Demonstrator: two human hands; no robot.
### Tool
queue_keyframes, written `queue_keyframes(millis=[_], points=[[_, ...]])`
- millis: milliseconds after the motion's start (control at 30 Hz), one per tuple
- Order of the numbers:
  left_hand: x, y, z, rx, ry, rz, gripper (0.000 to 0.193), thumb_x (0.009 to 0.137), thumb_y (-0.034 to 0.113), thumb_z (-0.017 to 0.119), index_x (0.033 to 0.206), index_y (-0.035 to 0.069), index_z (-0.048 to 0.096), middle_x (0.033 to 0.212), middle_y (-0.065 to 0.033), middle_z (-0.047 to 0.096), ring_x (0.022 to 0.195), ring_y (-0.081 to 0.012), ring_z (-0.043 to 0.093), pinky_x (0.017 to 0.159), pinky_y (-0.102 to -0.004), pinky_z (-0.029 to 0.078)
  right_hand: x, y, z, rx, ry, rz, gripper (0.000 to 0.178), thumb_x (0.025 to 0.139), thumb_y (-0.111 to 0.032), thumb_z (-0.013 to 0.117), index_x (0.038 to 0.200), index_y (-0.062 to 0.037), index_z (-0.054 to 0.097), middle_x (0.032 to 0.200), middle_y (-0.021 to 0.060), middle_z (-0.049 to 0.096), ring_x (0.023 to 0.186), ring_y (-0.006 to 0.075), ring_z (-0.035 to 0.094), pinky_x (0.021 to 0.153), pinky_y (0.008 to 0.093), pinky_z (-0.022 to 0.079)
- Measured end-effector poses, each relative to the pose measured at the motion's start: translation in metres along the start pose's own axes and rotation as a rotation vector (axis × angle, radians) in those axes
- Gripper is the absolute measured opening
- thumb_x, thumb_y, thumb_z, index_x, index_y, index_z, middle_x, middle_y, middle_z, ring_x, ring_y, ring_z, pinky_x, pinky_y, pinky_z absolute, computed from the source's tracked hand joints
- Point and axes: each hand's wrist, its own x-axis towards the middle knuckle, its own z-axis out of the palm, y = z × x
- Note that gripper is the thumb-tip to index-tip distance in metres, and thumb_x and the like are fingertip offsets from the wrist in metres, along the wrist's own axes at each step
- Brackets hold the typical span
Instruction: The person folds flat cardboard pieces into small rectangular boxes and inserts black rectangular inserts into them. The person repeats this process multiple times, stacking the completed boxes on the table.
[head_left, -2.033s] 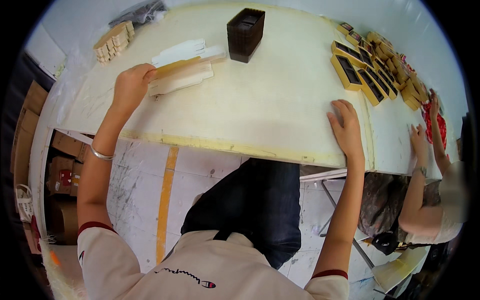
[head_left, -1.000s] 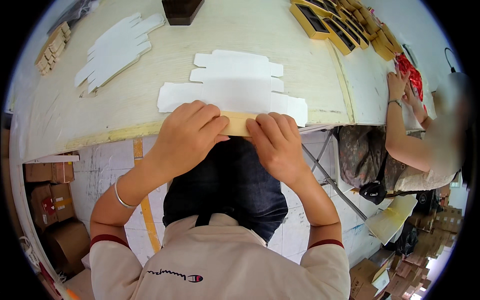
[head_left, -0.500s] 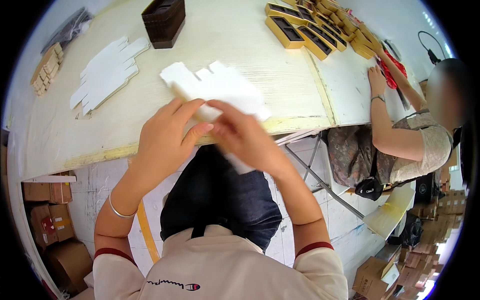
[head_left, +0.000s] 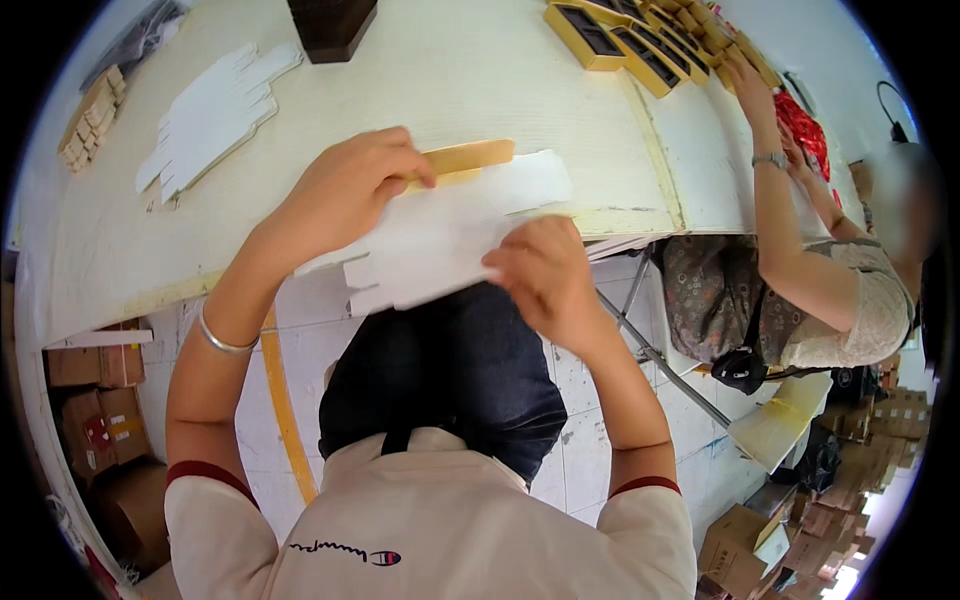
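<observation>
A flat cardboard box blank (head_left: pixel 440 240), white on its upper face, lies across the table's near edge and juts out over my lap. Along its far side a long flap stands folded up and shows a gold outer face (head_left: pixel 475 157). My left hand (head_left: pixel 350 185) is closed on the left end of that flap, with the fingertips against the gold. At the blank's near right edge, my right hand (head_left: pixel 550 270) has its fingers curled in and pinches the cardboard. Part of the blank's left side is hidden under my left hand and wrist.
More white blanks (head_left: pixel 215 120) lie stacked at left, near small beige blocks (head_left: pixel 92 125). A dark brown stack of trays (head_left: pixel 333 30) stands at the back. Gold boxes with black inserts (head_left: pixel 650 55) sit at back right. A co-worker (head_left: pixel 820 270) sits at right, reaching toward them.
My hands have moved apart from close together. The left went up and away, the right shifted to the right. The blank now lies spread between them with its gold flap raised. The co-worker's hands moved farther back.
</observation>
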Motion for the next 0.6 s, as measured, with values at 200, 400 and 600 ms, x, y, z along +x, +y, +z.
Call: queue_keyframes(millis=[200,400,600], points=[[-0.001,0.0,0.0,0.017,0.014,-0.027,0.013,0.081,-0.005,0.055,0.09,0.001,0.062,0.088,-0.01,0.055,0.08,-0.0272,0.055,0.072,-0.0343,0.044,0.043,-0.011,0.009,-0.185,0.143,0.092,0.026,0.073,-0.011,0.071,0.097,-0.0064,0.063,0.102,0.012,0.057,0.091,0.03,0.056,0.079,0.0381,0.042],[-0.005,-0.002,0.001,0.053,0.031,-0.022,0.009,0.082,0.002,0.057,0.09,0.001,0.061,0.089,-0.0091,0.055,0.082,-0.0268,0.055,0.073,-0.0333,0.046,0.021,-0.008,0.025,-0.07,0.055,-0.195,0.035,0.067,-0.006,0.073,0.1,-0.0021,0.063,0.097,0.0105,0.056,0.091,0.0277,0.056,0.079,0.0369,0.044],[-0.018,0.026,-0.019,0.015,-0.139,-0.051,0.019,0.078,0.016,0.068,0.09,0.004,0.06,0.108,-0.0117,0.051,0.098,-0.0289,0.051,0.083,-0.0371,0.045,0.039,-0.006,0.019,-0.041,-0.019,-0.134,0.032,0.066,0.001,0.062,0.098,-0.0017,0.062,0.091,0.0081,0.054,0.086,0.0246,0.055,0.077,0.0344,0.043]])
